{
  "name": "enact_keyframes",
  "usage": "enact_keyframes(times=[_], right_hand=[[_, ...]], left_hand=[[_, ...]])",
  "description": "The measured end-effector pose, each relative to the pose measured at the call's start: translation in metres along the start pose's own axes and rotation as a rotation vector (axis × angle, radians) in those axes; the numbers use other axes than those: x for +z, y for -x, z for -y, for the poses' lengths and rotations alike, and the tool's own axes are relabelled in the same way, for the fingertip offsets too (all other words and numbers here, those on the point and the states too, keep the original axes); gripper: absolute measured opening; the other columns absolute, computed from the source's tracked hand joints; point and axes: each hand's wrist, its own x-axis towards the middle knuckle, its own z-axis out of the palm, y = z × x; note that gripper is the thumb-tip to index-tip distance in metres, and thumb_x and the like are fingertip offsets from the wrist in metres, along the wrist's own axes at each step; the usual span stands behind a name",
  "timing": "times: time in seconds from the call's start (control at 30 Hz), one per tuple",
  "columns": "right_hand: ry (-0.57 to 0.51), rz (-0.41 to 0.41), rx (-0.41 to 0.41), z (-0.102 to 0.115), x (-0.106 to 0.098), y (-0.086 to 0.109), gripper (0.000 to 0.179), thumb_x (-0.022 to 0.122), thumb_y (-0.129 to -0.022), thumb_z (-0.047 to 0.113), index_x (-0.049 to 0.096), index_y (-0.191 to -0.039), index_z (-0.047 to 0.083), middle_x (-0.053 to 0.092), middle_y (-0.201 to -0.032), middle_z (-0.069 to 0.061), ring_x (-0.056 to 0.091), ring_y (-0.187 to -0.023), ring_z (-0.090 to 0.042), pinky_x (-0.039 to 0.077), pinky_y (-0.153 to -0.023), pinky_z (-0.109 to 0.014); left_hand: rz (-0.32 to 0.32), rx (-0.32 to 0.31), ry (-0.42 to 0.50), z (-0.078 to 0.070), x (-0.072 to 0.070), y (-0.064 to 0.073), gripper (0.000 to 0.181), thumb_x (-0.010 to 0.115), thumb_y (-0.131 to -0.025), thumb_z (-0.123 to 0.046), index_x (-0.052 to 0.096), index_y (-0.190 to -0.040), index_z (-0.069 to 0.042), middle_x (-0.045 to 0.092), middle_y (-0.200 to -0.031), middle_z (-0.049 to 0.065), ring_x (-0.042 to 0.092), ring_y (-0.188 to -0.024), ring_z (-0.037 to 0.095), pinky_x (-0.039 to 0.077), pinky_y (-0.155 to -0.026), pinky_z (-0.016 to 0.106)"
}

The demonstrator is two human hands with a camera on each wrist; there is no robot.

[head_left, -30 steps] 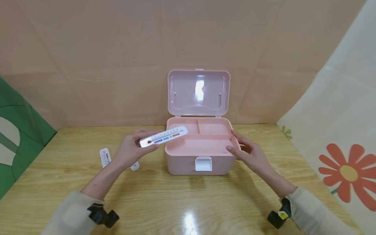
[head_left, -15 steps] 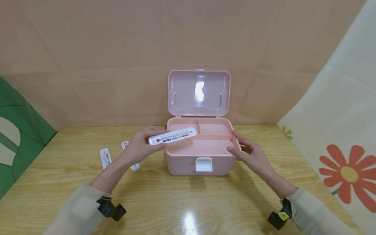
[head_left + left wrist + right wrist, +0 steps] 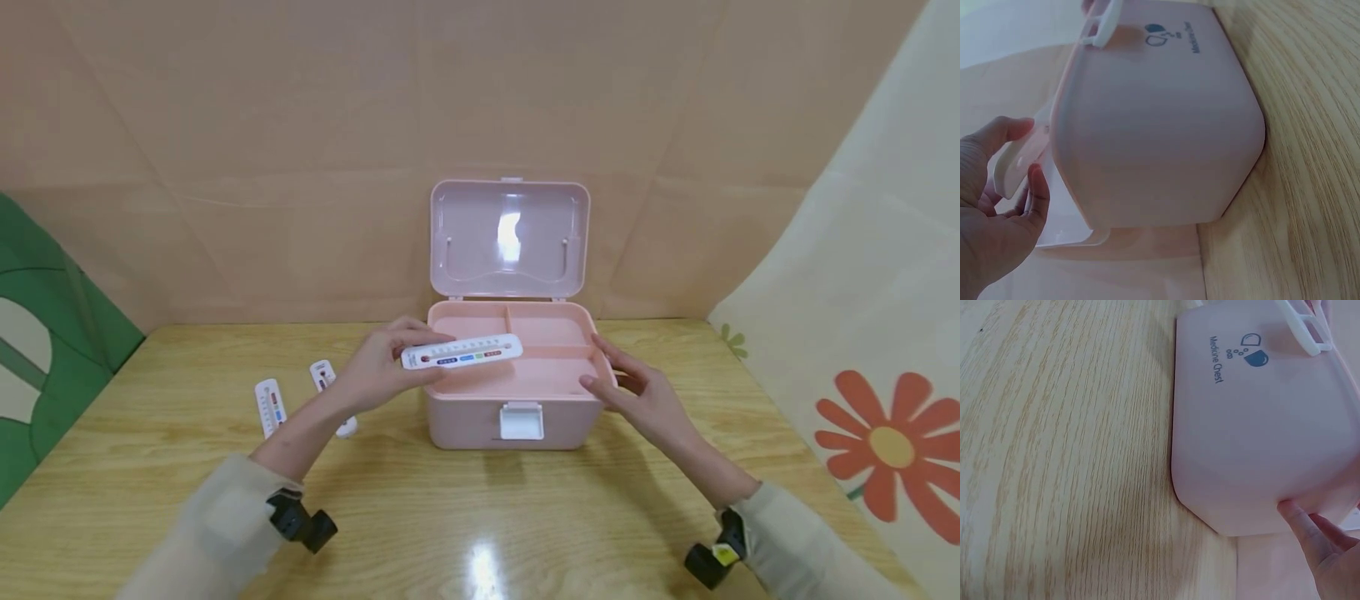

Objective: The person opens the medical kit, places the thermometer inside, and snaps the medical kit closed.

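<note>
A pink medicine chest [image 3: 465, 423] stands upright on the table with its lid [image 3: 512, 212] raised; "Medicine Chest" is printed on its wall in the right wrist view. Inside the top is a pink tray [image 3: 551, 371] with three compartments. My left hand [image 3: 382, 367] pinches a white wall thermometer [image 3: 487, 350] by its left end, its scale facing up. This thermometer overlaps the tray's left part, held over the chest's rim. At the chest's right side, my right hand [image 3: 641, 392] grips the rim, thumb at the front corner and fingers along the side.
Two more white thermometers [image 3: 268, 404] [image 3: 321, 375] lie on the wooden table [image 3: 420, 533] left of the chest, partly hidden by the left arm. A white latch [image 3: 521, 422] sits on the chest's front. A beige cloth backdrop [image 3: 300, 167] rises behind.
My left hand has carried the thermometer rightward over the tray and turned it nearer to level. The right hand has stayed at the chest's side.
</note>
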Motion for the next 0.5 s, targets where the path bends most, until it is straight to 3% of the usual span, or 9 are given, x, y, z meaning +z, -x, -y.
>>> enact_keyframes(times=[0.27,0.5], right_hand=[[0.013,0.003,0.008,0.000,-0.001,0.000,0.064,0.065,-0.091,0.037,0.038,-0.148,0.025,0.033,-0.154,-0.011,0.055,-0.116,-0.036,0.057,-0.073,-0.023],[0.021,0.003,0.012,0.000,-0.001,0.000,0.064,0.065,-0.091,0.038,0.037,-0.148,0.027,0.034,-0.154,-0.012,0.055,-0.116,-0.036,0.057,-0.073,-0.023]], left_hand=[[0.080,0.031,-0.073,-0.003,0.008,-0.010,0.036,0.075,-0.081,-0.014,0.070,-0.116,-0.008,0.061,-0.110,0.008,0.053,-0.101,0.021,0.044,-0.079,0.030],[0.088,0.049,-0.094,-0.005,0.015,-0.016,0.036,0.076,-0.080,-0.012,0.070,-0.115,-0.004,0.061,-0.107,0.009,0.053,-0.100,0.021,0.044,-0.079,0.029]])
